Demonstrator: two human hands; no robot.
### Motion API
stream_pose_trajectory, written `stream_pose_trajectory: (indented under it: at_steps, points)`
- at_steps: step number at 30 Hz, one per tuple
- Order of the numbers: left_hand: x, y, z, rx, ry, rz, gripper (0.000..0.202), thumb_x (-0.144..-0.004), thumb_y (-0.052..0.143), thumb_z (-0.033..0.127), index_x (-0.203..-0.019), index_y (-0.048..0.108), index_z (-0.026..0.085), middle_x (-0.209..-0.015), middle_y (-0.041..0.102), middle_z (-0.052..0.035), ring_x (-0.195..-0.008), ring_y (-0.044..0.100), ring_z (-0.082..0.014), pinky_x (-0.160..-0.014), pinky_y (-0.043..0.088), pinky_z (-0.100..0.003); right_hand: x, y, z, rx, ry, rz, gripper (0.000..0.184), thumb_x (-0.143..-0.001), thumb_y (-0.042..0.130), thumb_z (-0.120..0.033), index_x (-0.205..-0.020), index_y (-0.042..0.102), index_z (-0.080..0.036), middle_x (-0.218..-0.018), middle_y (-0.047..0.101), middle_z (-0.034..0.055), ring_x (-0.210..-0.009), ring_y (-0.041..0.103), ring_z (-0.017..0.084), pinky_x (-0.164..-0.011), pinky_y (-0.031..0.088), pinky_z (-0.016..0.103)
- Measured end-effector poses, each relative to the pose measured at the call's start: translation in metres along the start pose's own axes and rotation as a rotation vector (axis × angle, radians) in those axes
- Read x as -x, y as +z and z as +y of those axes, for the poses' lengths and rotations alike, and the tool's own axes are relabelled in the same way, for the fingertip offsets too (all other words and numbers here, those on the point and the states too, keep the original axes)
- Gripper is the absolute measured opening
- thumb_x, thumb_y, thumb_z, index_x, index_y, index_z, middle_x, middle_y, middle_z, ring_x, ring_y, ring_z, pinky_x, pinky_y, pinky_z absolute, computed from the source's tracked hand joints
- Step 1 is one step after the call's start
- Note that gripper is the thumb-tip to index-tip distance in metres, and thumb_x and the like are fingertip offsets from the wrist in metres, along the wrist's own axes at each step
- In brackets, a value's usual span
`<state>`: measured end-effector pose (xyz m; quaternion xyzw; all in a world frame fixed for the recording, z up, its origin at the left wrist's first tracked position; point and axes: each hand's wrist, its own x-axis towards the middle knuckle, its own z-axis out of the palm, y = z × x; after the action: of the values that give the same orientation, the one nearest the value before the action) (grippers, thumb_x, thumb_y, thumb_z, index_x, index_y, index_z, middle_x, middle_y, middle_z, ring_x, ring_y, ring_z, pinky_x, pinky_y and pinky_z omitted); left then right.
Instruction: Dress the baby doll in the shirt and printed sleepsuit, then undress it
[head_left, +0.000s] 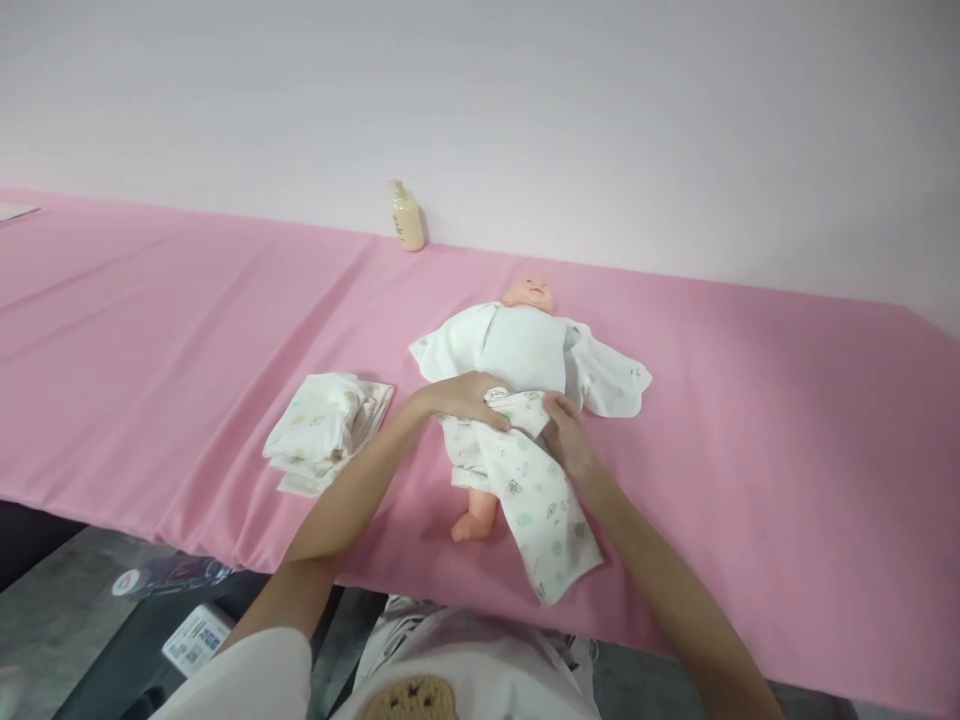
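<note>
A baby doll (529, 292) lies on its back, head toward the wall, in a white top (523, 350) with the sleeves spread out. Printed white baby pants (544, 500) cover its lower body. One pant leg sticks out flat toward me, and a bare doll foot (475, 518) shows from the other. At the waistband on the left, my left hand (474, 398) has its fingers closed on the cloth. My right hand (566, 438) pinches the waistband on the right side. The doll's other leg is hidden by fabric.
Folded printed baby clothes (319, 425) lie left of the doll on the pink sheet (187, 370). A cream pump bottle (407, 218) stands by the wall. Below the table edge are a plastic bottle (176, 575) and a white box (196, 640).
</note>
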<state>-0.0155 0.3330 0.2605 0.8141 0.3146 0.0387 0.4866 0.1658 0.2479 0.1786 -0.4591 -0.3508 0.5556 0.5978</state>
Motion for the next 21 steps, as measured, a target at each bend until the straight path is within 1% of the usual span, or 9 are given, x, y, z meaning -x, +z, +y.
stream_pose_trajectory:
  at_steps: [2, 6, 8, 10, 12, 14, 16, 19, 21]
  points:
    - [-0.001, 0.001, 0.003, -0.009, 0.033, 0.028, 0.037, -0.066, 0.067, 0.046, -0.086, 0.064, 0.016, -0.082, 0.062, -0.0013, -0.077, 0.056, -0.0171, -0.065, 0.04, -0.024, 0.003, 0.002, 0.0, -0.087, -0.002, 0.065, 0.028, -0.067, 0.068, -0.045, -0.063, 0.052, -0.022, -0.06, 0.05, -0.0041, -0.058, 0.046, 0.011, -0.056, 0.04, 0.025]
    - [-0.009, 0.011, 0.006, 0.286, 0.167, 0.084, 0.034, -0.073, 0.061, 0.04, -0.096, 0.061, 0.015, -0.095, 0.063, -0.0042, -0.09, 0.058, -0.0183, -0.076, 0.044, -0.026, 0.01, 0.004, -0.009, 0.111, 0.036, -0.094, 0.023, -0.065, 0.072, -0.041, -0.071, 0.061, -0.022, -0.07, 0.06, -0.001, -0.066, 0.053, 0.014, -0.062, 0.042, 0.027]
    - [-0.012, 0.018, 0.005, 0.448, 0.141, 0.041, 0.039, -0.076, 0.059, 0.041, -0.106, 0.058, 0.015, -0.101, 0.063, -0.0061, -0.094, 0.058, -0.0191, -0.079, 0.045, -0.028, 0.008, 0.005, -0.015, 0.102, 0.099, -0.112, 0.026, -0.065, 0.071, -0.042, -0.078, 0.063, -0.021, -0.075, 0.064, 0.0014, -0.072, 0.057, 0.017, -0.066, 0.045, 0.029]
    - [-0.012, 0.022, 0.004, 0.499, 0.103, -0.031, 0.044, -0.078, 0.058, 0.042, -0.114, 0.055, 0.017, -0.108, 0.062, -0.0073, -0.1, 0.058, -0.02, -0.082, 0.045, -0.029, 0.003, 0.005, -0.019, 0.014, 0.13, -0.085, 0.027, -0.067, 0.069, -0.043, -0.081, 0.063, -0.021, -0.077, 0.065, 0.002, -0.074, 0.059, 0.018, -0.068, 0.046, 0.029]
    - [-0.009, 0.022, 0.005, 0.42, 0.127, -0.14, 0.047, -0.076, 0.062, 0.04, -0.117, 0.055, 0.019, -0.113, 0.061, -0.0072, -0.106, 0.056, -0.0211, -0.086, 0.044, -0.029, -0.004, 0.003, -0.023, -0.022, 0.12, -0.037, 0.025, -0.067, 0.069, -0.042, -0.079, 0.062, -0.021, -0.077, 0.065, 0.0014, -0.075, 0.059, 0.017, -0.068, 0.047, 0.028]
    - [-0.004, 0.016, 0.008, 0.301, 0.195, -0.197, 0.05, -0.071, 0.068, 0.036, -0.117, 0.057, 0.02, -0.115, 0.06, -0.0063, -0.109, 0.054, -0.022, -0.088, 0.043, -0.028, -0.006, 0.003, -0.026, -0.001, 0.114, 0.016, 0.024, -0.066, 0.07, -0.042, -0.077, 0.062, -0.021, -0.077, 0.065, 0.0012, -0.075, 0.059, 0.016, -0.066, 0.047, 0.026]
    - [0.001, 0.009, 0.011, 0.242, 0.243, -0.133, 0.05, -0.07, 0.069, 0.035, -0.115, 0.057, 0.02, -0.113, 0.061, -0.0056, -0.108, 0.055, -0.0221, -0.089, 0.043, -0.029, -0.003, 0.003, -0.03, 0.048, 0.111, 0.0, 0.026, -0.067, 0.068, -0.044, -0.08, 0.063, -0.021, -0.08, 0.066, 0.0022, -0.076, 0.06, 0.017, -0.065, 0.047, 0.027]
    - [0.004, 0.004, 0.013, 0.294, 0.274, 0.041, 0.04, -0.077, 0.061, 0.04, -0.11, 0.059, 0.017, -0.105, 0.063, -0.0065, -0.101, 0.057, -0.0207, -0.085, 0.044, -0.03, 0.006, 0.007, -0.035, 0.226, 0.159, -0.193, 0.031, -0.066, 0.071, -0.042, -0.087, 0.065, -0.02, -0.083, 0.068, 0.0043, -0.077, 0.062, 0.02, -0.065, 0.049, 0.029]
    - [0.004, 0.004, 0.012, 0.361, 0.295, 0.046, 0.037, -0.081, 0.057, 0.041, -0.108, 0.058, 0.015, -0.096, 0.064, -0.0063, -0.091, 0.059, -0.0178, -0.081, 0.045, -0.028, 0.008, 0.01, -0.038, 0.32, 0.204, -0.218, 0.031, -0.063, 0.074, -0.036, -0.087, 0.066, -0.019, -0.083, 0.068, 0.0049, -0.078, 0.063, 0.021, -0.066, 0.049, 0.031]
